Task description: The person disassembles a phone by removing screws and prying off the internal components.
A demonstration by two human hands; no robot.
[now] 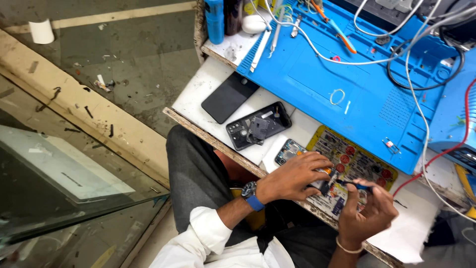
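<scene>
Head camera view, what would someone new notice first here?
Probably the big blue mat covering the bench's upper right, strewn with white and black cables. Near the bench's front edge, the left hand presses an opened phone while the right hand holds a thin tool to it. Left of them lie a black phone frame and a dark back cover.

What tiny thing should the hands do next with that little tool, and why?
Probably ease the tip of the thin blue-handled tool down onto the opened phone. The right hand pinches the tool beside it, and the left hand lies over the phone, holding it against the yellow patterned mat.
</scene>
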